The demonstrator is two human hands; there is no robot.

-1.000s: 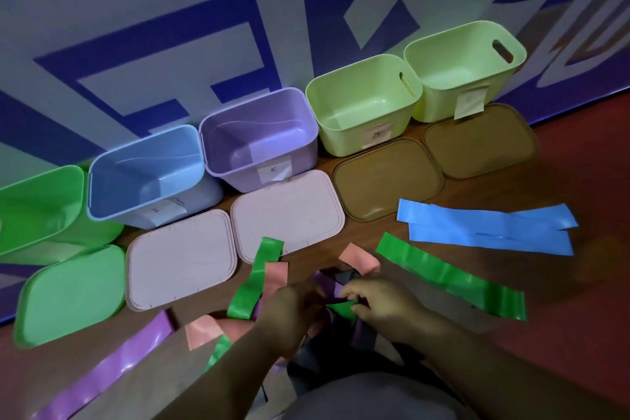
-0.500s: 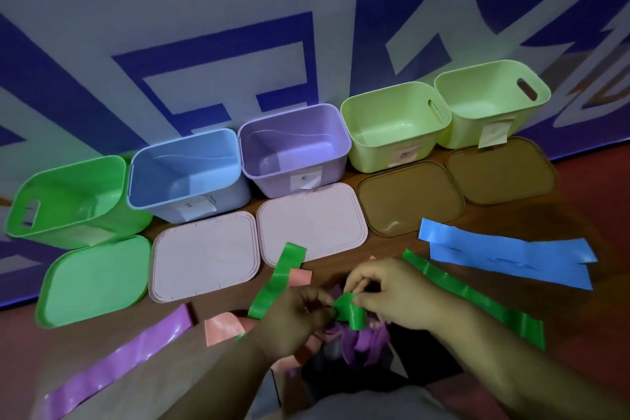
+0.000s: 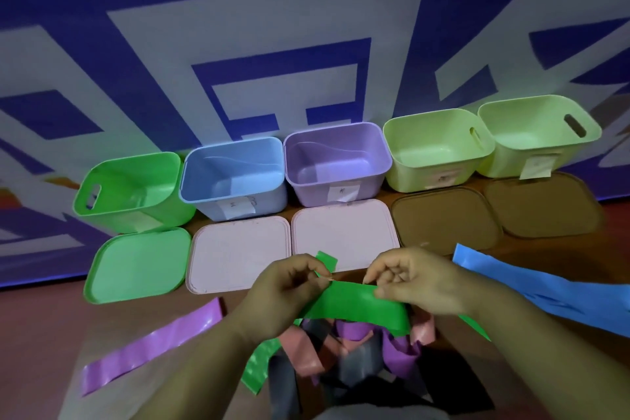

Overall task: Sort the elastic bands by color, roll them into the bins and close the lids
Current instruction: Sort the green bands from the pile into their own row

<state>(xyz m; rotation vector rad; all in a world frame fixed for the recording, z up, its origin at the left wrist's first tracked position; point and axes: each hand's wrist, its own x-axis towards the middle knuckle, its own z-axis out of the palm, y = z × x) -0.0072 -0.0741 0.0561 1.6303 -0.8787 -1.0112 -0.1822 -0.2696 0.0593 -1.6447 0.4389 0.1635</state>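
Green elastic band [image 3: 358, 309], limp, light and likely slippery, hangs pinched at its top edge between the curled fingers [image 3: 395, 271] of left hand [image 3: 289, 290] and right hand [image 3: 417, 283], just above the tangled pile [image 3: 358, 348]; roll from one end.

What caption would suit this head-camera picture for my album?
Left hand and right hand hold a green elastic band before five open bins.

Five open bins [image 3: 337, 181] line the far edge of the floor [image 3: 41, 334], lids [image 3: 238, 252] just in front. Nearer, a purple band [image 3: 150, 344] lies left, blue bands [image 3: 545, 286] right.
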